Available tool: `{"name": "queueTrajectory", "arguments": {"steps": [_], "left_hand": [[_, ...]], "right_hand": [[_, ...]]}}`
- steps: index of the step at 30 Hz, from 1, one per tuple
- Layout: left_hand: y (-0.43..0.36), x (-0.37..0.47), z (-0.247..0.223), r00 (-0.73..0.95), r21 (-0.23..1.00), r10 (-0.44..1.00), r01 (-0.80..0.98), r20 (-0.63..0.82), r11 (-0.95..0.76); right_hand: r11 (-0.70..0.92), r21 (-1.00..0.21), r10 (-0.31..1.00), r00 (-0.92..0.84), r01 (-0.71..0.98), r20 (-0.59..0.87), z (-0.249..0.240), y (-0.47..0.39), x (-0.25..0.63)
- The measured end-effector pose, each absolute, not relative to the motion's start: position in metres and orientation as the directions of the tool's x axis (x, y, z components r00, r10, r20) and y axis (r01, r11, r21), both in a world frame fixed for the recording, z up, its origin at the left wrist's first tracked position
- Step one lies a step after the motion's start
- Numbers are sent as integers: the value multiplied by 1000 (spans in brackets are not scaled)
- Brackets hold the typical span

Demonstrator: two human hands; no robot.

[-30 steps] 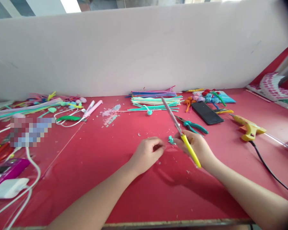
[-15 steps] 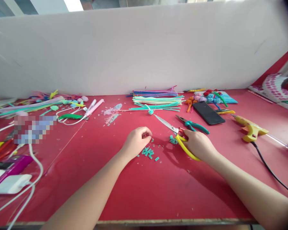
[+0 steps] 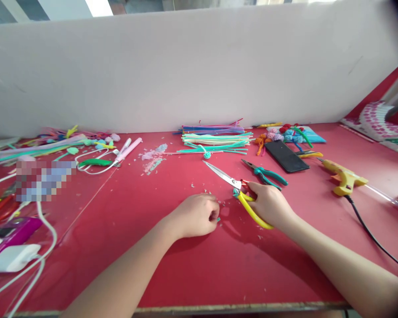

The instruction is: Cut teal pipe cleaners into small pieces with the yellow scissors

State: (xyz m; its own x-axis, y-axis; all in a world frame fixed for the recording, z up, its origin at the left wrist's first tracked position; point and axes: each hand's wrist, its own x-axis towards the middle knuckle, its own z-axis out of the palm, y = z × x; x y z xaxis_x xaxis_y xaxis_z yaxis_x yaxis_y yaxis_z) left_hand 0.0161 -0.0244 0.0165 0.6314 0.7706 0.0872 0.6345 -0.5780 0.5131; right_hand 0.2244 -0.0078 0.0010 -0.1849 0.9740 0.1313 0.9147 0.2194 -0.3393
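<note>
At a red table (image 3: 202,269), two hands were apart: the left hand (image 3: 197,216) curled beside a teal snippet (image 3: 218,219) — whether the fingers held anything could not be seen — while the right hand (image 3: 270,203) gripped yellow-handled scissors (image 3: 235,182), their tips pointing forward and left. Beyond the right hand lay teal-handled pliers (image 3: 264,173), a yellow glue gun (image 3: 345,176) and a black phone (image 3: 287,156). Past the tips, a teal ball (image 3: 207,155) sat before bundled pipe cleaners (image 3: 215,139) near a pale partition (image 3: 199,70).
</note>
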Motion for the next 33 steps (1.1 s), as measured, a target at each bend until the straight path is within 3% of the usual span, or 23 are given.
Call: {"name": "queueTrajectory", "arguments": {"steps": [4,9,13,17,22,27,33], "left_hand": [[-24,19,18,598,542,793,632,113,-554],[-25,25,19,510,649,847,596,149,-473],[-29,31,19,501,681,841,544,204,-490],[-32,35,18,488,683,838,527,245,-506],[-32,37,13,427,742,888,539,168,-399],[-30,39,13,401,842,908,444,121,-308],[-20,31,17,125,985,989,143,81,-99]], "right_hand": [[255,-454,967,-220,854,130,1,-11,221],[196,-739,938,-342,644,-49,4,-21,212],[111,-839,905,-402,533,-136,6,-28,207],[122,-843,907,-404,524,-119,5,-30,207],[201,-821,911,-410,534,-43,3,-27,208],[234,-777,930,-367,584,4,2,-25,209],[296,-546,952,-291,784,98,8,-25,215]]}}
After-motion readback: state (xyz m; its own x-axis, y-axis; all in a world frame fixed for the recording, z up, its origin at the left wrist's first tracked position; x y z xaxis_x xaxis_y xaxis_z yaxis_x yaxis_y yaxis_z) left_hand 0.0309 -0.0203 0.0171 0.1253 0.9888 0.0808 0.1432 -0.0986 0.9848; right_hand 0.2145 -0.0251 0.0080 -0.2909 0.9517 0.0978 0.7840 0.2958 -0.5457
